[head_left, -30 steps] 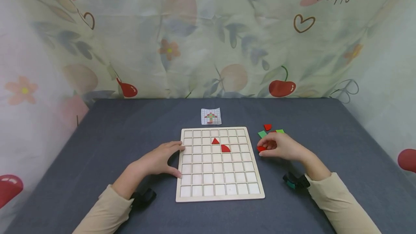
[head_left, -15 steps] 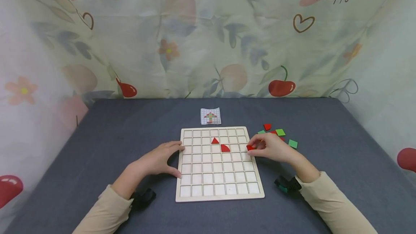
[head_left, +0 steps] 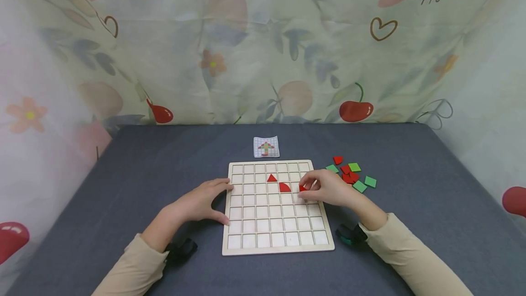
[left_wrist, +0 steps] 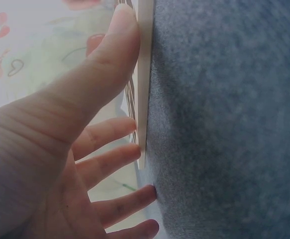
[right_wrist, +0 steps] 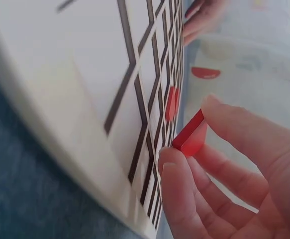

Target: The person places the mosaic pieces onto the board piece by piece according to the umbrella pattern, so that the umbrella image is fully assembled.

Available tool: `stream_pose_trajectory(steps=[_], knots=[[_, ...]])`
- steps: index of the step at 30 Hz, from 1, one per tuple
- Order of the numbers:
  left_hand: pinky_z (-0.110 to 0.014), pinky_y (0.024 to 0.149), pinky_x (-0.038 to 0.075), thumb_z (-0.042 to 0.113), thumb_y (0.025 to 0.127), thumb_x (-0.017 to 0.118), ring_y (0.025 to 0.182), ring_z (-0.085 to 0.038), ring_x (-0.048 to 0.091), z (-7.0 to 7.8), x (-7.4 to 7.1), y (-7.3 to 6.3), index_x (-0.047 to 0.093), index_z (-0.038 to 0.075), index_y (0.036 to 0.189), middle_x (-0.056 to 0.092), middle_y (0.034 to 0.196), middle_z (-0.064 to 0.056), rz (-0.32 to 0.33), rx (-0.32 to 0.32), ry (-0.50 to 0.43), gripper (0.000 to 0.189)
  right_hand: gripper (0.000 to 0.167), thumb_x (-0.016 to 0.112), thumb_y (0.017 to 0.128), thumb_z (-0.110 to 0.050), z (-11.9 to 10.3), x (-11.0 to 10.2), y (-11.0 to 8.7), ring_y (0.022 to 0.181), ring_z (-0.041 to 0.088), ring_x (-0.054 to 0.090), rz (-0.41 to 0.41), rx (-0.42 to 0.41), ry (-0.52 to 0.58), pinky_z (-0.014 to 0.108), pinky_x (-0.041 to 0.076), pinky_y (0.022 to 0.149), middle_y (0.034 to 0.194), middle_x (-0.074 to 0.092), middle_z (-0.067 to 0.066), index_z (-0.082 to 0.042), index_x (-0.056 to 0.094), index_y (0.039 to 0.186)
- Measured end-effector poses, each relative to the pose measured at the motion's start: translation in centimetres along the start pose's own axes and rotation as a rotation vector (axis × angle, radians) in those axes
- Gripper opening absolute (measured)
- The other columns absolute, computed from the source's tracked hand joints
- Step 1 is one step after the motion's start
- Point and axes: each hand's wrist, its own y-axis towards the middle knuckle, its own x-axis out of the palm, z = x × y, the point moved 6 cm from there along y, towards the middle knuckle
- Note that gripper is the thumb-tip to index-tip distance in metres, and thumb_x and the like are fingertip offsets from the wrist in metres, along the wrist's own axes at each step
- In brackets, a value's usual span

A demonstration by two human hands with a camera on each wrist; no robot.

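A square wooden grid board (head_left: 263, 240) lies on the table. Set in its cells are a red triangle tile (head_left: 272, 178) and a red quarter-circle tile (head_left: 284, 187). My left hand (head_left: 201, 201) rests against the board's left edge, thumb and fingertips touching it, fingers spread. Over the right part of the board, my right hand (head_left: 330, 187) pinches a red tile (right_wrist: 193, 134) between thumb and fingers. In the right wrist view this tile is tilted and held just off the grid; fingers partly cover its outline.
Right of the board lies a loose group of red tiles (head_left: 338, 160) and green tiles (head_left: 370, 182), some overlapping. A small card (head_left: 266, 147) printed with a coloured grid pattern lies behind the board. A patterned curtain (head_left: 255, 49) hangs past the table's back edge.
My right hand has carried the red tile leftward from the loose tiles to above the board, uncovering more of the pile. My left hand stays at the board's edge.
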Motion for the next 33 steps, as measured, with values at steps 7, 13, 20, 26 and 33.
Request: stream_pose_trajectory(steps=[7,13,20,26,33], knots=[[-0.052,0.109,0.030,0.044,0.068,0.080,0.137,-0.037,0.032,-0.1,0.1,0.0,0.044,0.007,0.138,0.034,0.149,-0.016,0.000,0.001,-0.001,0.087,0.024,0.077,0.077,-0.026,-0.7,0.8,0.6,0.067,0.011,0.052,-0.031,0.031,-0.010,0.022,0.046,0.061,0.078,0.061,0.000,-0.010,0.067,0.091],[-0.053,0.109,0.030,0.044,0.068,0.079,0.137,-0.037,0.031,-0.1,0.0,0.0,0.044,0.007,0.138,0.034,0.149,-0.016,0.000,0.001,-0.005,0.087,0.026,0.079,0.074,-0.027,-1.0,1.2,0.7,0.068,0.011,0.050,-0.045,0.044,-0.043,0.022,0.045,0.062,0.076,0.059,-0.001,-0.011,0.064,0.088],[-0.053,0.109,0.030,0.044,0.068,0.079,0.137,-0.037,0.031,-0.1,0.1,0.0,0.044,0.007,0.138,0.034,0.149,-0.016,0.001,0.000,-0.003,0.087,0.025,0.079,0.074,-0.025,-1.2,1.2,0.8,0.067,0.010,0.049,-0.041,0.022,-0.062,0.020,0.043,0.061,0.075,0.059,0.001,-0.009,0.064,0.087],[-0.052,0.109,0.031,0.044,0.068,0.080,0.137,-0.037,0.032,-0.1,0.1,0.0,0.044,0.007,0.138,0.034,0.149,-0.016,0.004,-0.003,-0.003,0.087,0.022,0.079,0.075,-0.023,-1.3,1.3,0.7,0.065,0.009,0.048,-0.050,0.003,-0.056,0.019,0.042,0.060,0.073,0.058,-0.001,-0.009,0.065,0.085],[-0.052,0.109,0.031,0.045,0.068,0.079,0.137,-0.037,0.032,-0.2,0.1,0.1,0.044,0.007,0.138,0.034,0.149,-0.016,0.005,-0.003,-0.002,0.087,0.019,0.078,0.076,-0.020,-1.1,1.4,0.7,0.063,0.008,0.049,-0.068,0.002,-0.045,0.019,0.042,0.059,0.072,0.058,-0.002,-0.009,0.067,0.085]])
